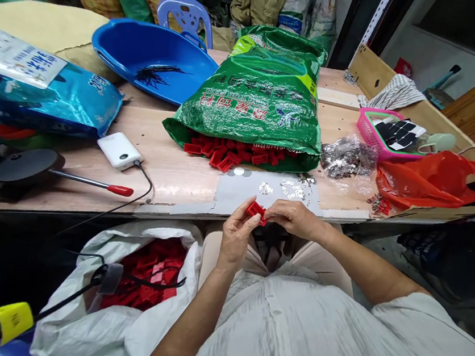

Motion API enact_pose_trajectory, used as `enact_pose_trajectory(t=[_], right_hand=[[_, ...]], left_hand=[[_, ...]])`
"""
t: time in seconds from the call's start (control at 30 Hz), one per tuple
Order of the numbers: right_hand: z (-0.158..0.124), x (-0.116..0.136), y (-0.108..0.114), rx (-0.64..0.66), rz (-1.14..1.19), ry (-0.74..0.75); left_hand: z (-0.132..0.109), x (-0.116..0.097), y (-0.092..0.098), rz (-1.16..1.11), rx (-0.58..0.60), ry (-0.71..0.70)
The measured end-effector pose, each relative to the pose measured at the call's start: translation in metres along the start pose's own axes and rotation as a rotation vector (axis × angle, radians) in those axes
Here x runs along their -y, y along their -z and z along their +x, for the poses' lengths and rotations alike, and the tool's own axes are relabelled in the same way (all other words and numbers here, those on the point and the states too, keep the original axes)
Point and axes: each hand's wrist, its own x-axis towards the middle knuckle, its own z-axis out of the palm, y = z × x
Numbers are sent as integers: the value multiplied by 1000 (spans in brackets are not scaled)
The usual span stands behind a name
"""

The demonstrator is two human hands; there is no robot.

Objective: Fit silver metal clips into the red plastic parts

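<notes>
Left hand [236, 233] and right hand [296, 220] both pinch a small red plastic part [257, 212] between the fingertips, held above the lap. Ahead, a green woven sack [258, 95] spills matching red parts [226, 155]. Silver metal bits [292, 190] lie within reach on a grey sheet [239, 192]. A white plastic bag [64, 352] beside the lap holds more red pieces [146, 277].

Bright, even light is spread over the desk [177, 173]; the red plastic piece [257, 212] is rendered sharply, glare lies on the blue plastic sack [36, 104] at upper left, and the frame edges are bowed.
</notes>
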Motion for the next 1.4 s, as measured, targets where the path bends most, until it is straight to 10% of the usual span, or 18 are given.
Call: enact_pose_trajectory(t=[0.73,1.17,1.4], right_hand=[[-8,-5,-6,-12,-78,175],[-12,-1,-1,-74,150,-289],[-10,-12,-6,-69,-103,-274]], left_hand=[[-3,-11,-5,-191,3,165],[3,-1,-1,-23,39,22],[28,8,19,422,82,-178]])
